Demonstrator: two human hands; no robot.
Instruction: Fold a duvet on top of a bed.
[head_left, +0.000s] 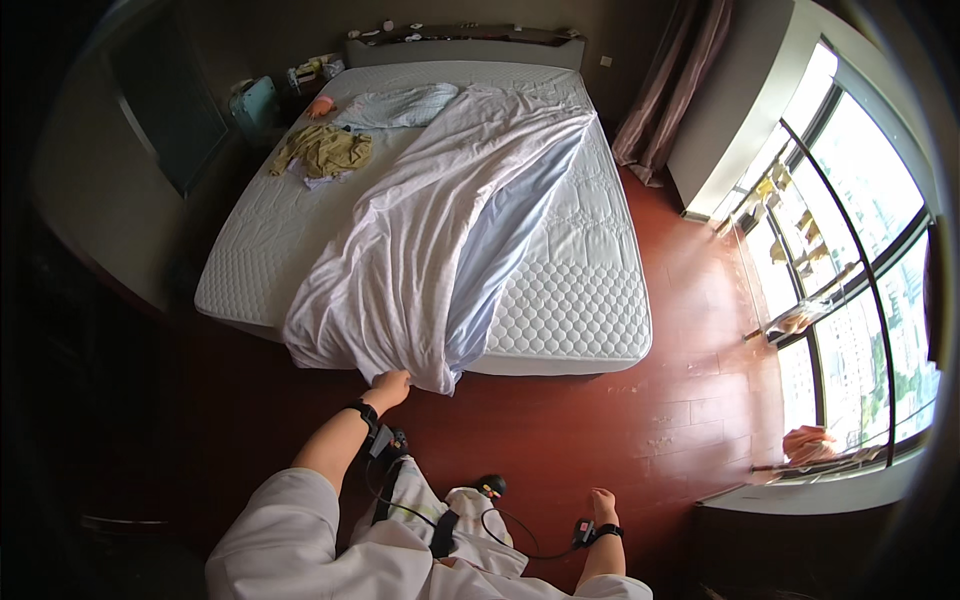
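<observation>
My left hand (391, 388) grips the near edge of a pale pink fabric cover (405, 247) with a light blue side (495, 240). The cover lies bunched diagonally over a white quilted mattress (574, 300), its near end hanging past the mattress's foot. My right hand (602, 501) is low at the right, away from the bed, with its fingers curled; whether they are fully closed is unclear, and nothing shows in it. Farther up the bed are an olive-yellow garment (326, 150), a light patterned cloth (397, 105) and a small orange-pink object (321, 106).
A headboard shelf (465, 49) holds small items. A light blue suitcase (255, 105) stands left of the bed. Mauve curtains (671, 90) hang at the right, beside large windows with a curved dark rail (862, 247). Reddish wood floor (675, 405) surrounds the bed's foot.
</observation>
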